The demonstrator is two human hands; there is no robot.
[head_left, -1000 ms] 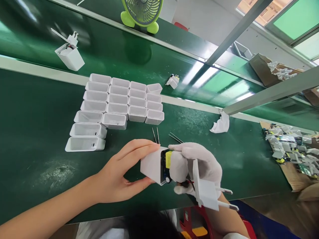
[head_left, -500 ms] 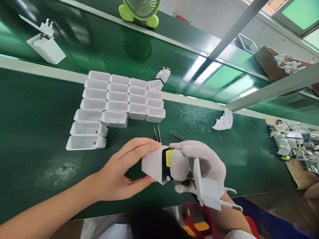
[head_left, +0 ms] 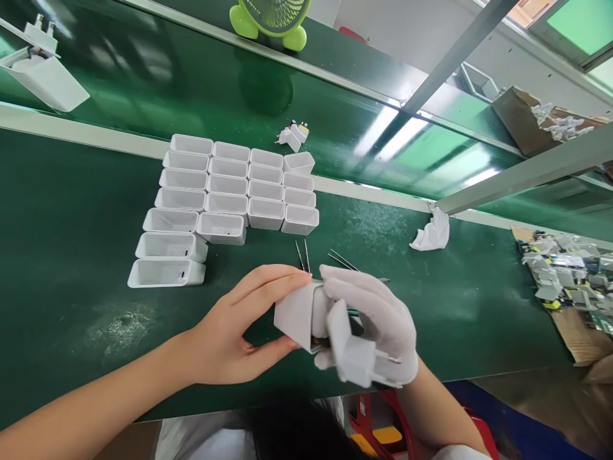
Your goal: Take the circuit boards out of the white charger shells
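Note:
My bare left hand (head_left: 258, 326) grips a white plastic adapter housing (head_left: 293, 314) from its closed end, fingers above and thumb below. My right hand (head_left: 378, 313), in a white glove, is closed around the housing's open end. A rounded white part (head_left: 320, 313) sits in that opening, against the gloved fingers. In front of the right palm, a white plug cap (head_left: 357, 359) with metal pins hangs tilted, apart from the housing. Just beyond my hands, tweezers (head_left: 302, 255) and a second thin pair of metal tips (head_left: 342, 259) lie on the green table, partly hidden.
Rows of open white housings (head_left: 227, 185) stand at left centre. Along the shelf are an open adapter (head_left: 52, 80), a small plug assembly (head_left: 293, 135) and a green fan (head_left: 271, 19). A crumpled white glove or cloth (head_left: 432, 230) lies right, before piled adapter parts (head_left: 565, 268).
My right hand has moved left against the housing, bringing the plug cap closer. The yellow component and dark board at the opening are now hidden. My left hand has barely moved.

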